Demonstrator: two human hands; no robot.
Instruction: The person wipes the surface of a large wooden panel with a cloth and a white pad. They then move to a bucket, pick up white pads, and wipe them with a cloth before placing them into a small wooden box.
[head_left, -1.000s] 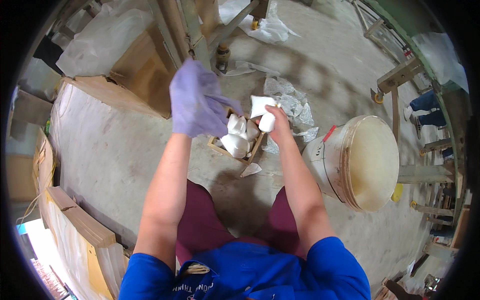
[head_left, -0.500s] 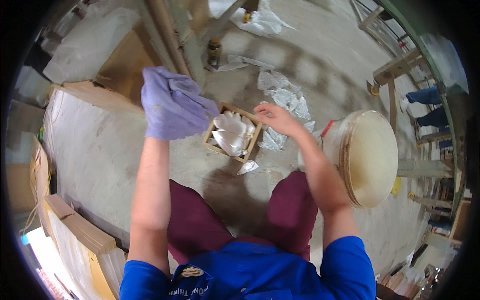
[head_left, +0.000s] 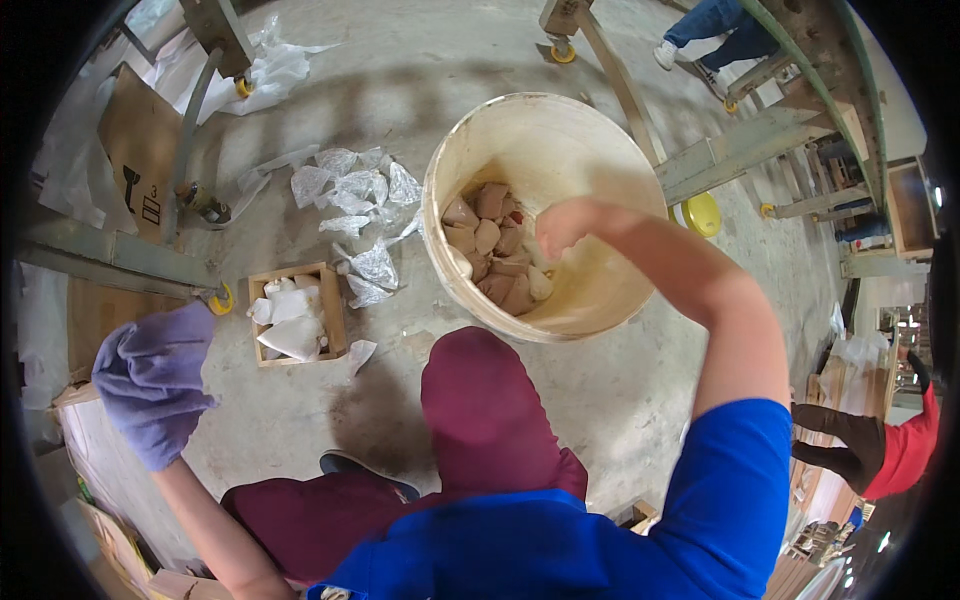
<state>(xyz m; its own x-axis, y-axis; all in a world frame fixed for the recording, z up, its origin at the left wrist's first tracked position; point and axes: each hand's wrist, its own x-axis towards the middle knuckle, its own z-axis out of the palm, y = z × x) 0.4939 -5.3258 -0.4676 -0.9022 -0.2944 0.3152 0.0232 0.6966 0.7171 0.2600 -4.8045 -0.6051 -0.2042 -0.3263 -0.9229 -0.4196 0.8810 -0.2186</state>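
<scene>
My left hand (head_left: pixel 165 440) is at the left, wrapped in a purple cloth (head_left: pixel 155 370) that hides its fingers and moves with it. My right hand (head_left: pixel 566 228) reaches over the mouth of a large off-white bucket (head_left: pixel 600 150); it is blurred, with its fingers bent downward and partly hidden. Several brownish-pink lumps (head_left: pixel 490 240), with a few paler ones, lie at the bottom of the bucket. Left of it, a small wooden box (head_left: pixel 335 315) on the floor holds white, shell-like pieces (head_left: pixel 295 335).
Crumpled clear plastic (head_left: pixel 360 190) lies on the concrete floor between box and bucket. A dark jar (head_left: pixel 203 203) stands beside a cardboard box (head_left: pixel 140 150). Metal frames on yellow casters (head_left: pixel 563 50) surround the area. Another person's legs (head_left: pixel 715 35) show at the top right; a person in red (head_left: pixel 900 440) is farther right.
My view has turned right, bringing the bucket's inside into sight. My right hand has gone from beside the wooden box to the bucket's mouth. My left hand still carries the cloth.
</scene>
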